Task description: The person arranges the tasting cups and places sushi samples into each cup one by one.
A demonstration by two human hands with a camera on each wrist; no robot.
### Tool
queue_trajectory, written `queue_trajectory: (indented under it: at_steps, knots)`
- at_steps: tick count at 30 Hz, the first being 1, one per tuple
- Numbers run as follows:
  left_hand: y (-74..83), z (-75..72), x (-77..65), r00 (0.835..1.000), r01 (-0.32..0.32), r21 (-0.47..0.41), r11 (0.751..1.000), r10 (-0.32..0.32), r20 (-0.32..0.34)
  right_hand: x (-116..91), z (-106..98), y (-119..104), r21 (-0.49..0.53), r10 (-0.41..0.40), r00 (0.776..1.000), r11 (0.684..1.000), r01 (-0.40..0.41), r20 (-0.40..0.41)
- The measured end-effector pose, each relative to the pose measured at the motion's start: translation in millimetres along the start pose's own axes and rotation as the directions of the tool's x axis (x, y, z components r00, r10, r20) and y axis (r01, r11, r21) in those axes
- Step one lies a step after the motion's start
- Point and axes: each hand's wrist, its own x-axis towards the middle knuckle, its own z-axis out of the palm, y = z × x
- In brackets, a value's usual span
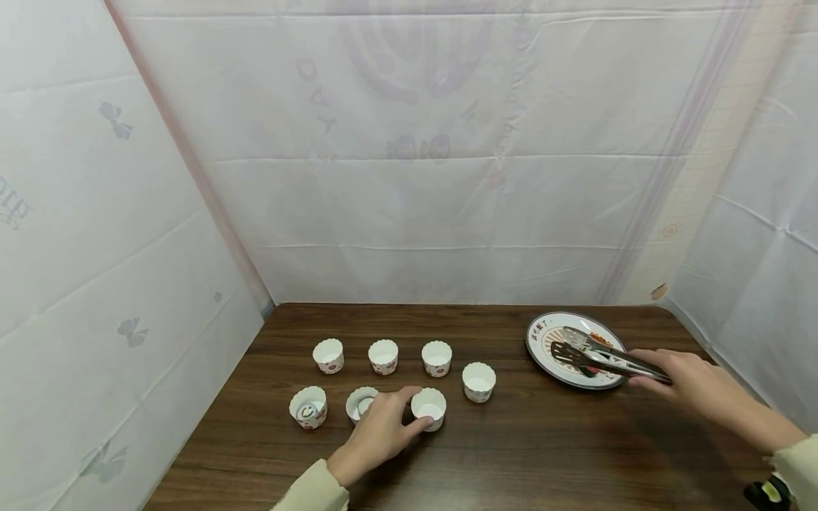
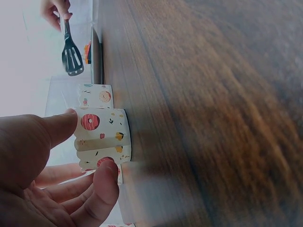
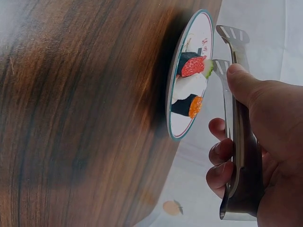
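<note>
My left hand (image 1: 380, 433) holds a white paper baking cup (image 1: 429, 406) by its side, thumb at the near edge and fingers at the far edge. Donut and leaf prints cover that cup's wall in the left wrist view. My right hand (image 1: 693, 383) grips metal serving tongs (image 1: 629, 365) with slotted ends, held above a round plate (image 1: 539, 348). On the plate, the right wrist view shows a red-topped sushi piece (image 3: 193, 65) and an orange-topped one (image 3: 195, 107), both wrapped in dark seaweed. The tong ends stand apart, with nothing visible between them.
Three paper cups (image 1: 383, 357) form a back row, and another cup (image 1: 478, 382) stands right of the held one. At front left, one cup (image 1: 317, 420) contains a small round piece; its neighbour (image 1: 353, 402), partly behind my left hand, also contains something. White cloth (image 1: 383, 213) hangs behind the table.
</note>
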Motion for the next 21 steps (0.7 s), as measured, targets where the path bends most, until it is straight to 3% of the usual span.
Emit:
queue_trajectory:
  at_steps: [8, 16, 21]
  knots:
    - [-0.1, 0.8, -0.4, 1.0, -0.006, 0.009, 1.0, 0.007, -0.011, -6, 2, 5, 0.002, -0.004, 0.998, 1.0, 0.005, -0.065]
    - [-0.6, 1.5, -1.3, 1.0, -0.009, 0.006, 1.0, 0.009, -0.013, -12, 4, 11, -0.006, -0.014, 0.998, 1.0, 0.014, -0.063]
    - [-0.7, 1.6, -1.2, 1.0, -0.008, 0.006, 1.0, 0.008, -0.016, -15, 4, 14, -0.022, 0.023, 0.999, 0.999, -0.024, -0.038]
